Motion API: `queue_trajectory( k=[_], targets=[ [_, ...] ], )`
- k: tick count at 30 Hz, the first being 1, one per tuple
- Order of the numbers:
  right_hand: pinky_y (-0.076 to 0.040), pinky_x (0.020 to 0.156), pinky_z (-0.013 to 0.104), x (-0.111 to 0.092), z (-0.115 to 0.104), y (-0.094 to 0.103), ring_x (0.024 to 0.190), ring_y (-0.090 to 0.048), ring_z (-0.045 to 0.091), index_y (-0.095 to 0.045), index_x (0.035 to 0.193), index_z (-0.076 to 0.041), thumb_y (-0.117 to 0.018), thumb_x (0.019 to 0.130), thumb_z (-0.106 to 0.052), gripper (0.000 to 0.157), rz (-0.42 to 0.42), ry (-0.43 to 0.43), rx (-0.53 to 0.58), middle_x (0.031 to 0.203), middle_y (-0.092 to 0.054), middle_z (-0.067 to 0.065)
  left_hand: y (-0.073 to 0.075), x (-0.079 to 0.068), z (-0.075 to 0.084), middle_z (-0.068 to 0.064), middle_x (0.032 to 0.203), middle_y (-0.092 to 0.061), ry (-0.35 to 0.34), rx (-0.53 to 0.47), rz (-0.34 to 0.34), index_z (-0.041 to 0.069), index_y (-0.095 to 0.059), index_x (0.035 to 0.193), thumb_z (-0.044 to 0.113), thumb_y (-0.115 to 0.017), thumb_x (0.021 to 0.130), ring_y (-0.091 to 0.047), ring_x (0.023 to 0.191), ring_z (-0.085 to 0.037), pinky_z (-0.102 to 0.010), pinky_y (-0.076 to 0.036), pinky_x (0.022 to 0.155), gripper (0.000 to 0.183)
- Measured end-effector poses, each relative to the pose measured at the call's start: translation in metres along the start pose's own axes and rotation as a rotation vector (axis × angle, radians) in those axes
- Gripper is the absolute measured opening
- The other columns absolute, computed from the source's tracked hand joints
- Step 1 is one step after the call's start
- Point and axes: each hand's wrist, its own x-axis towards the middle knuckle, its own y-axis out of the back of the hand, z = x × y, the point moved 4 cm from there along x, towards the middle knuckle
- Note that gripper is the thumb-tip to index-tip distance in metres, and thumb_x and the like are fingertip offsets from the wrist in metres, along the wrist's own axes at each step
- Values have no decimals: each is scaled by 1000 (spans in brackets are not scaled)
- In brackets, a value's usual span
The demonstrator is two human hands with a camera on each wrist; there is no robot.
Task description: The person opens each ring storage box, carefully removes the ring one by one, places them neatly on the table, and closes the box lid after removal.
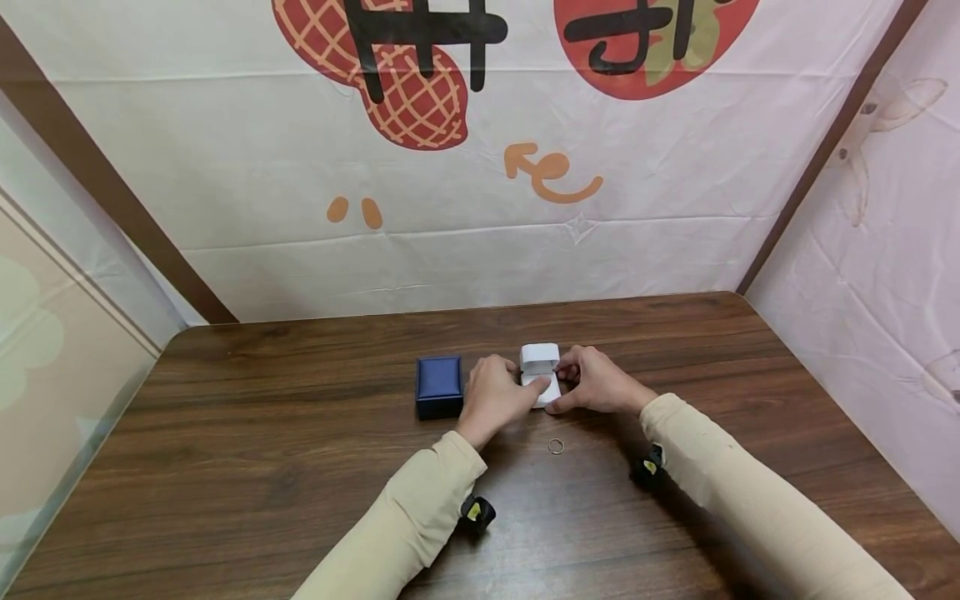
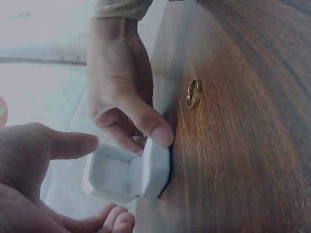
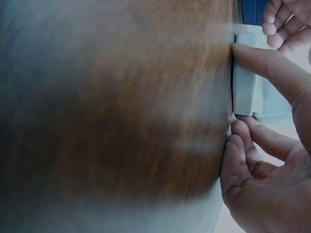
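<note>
A white ring box [image 1: 539, 353] stands on the wooden table with its lid raised. My right hand [image 1: 598, 382] grips the box's base, the thumb at the front edge and the fingers along the right side. My left hand [image 1: 498, 395] is at the left of the box, thumb extended over it and fingers loosely bent. Whether the left fingertips touch the box, I cannot tell. In the left wrist view, the open box [image 2: 157, 167] shows a pale inside. A thin gold-coloured ring [image 2: 199, 86] lies on the table in front of the box, nearer to me.
A dark blue box [image 1: 439, 379] with its lid down stands left of my left hand. The brown wooden table [image 1: 262, 467] reaches back to a white printed fabric wall [image 1: 465, 267]. Another fabric wall [image 1: 862, 292] rises on the right.
</note>
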Motion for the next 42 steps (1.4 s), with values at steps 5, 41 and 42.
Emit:
queue_trajectory(
  k=[5,41,42],
  targets=[
    [-47,76,33,0,0,0,85,-58,20,-71,97,-3,-95,67,-18,42,-1,-2,3,93,-62,8,-2,7,-8,-19,114,-68,136,-171,-8,-8,-66,117,46,-76,87,-62,107,-34,-44,-51,87,62],
    [-45,72,32,0,1,0,82,-56,19,-69,92,-4,-96,67,-19,40,0,-1,3,92,-63,7,-13,28,-17,-18,125,-60,240,-363,-286,-8,-62,123,25,-74,93,-54,114,-28,-39,-46,95,47],
    [-45,72,32,0,1,-1,81,-56,19,-69,93,-4,-96,67,-19,40,1,-1,4,91,-63,7,-13,28,-17,-17,120,-61,225,-359,-287,-9,-61,122,23,-75,92,-55,109,-27,-38,-47,92,46]
  ],
)
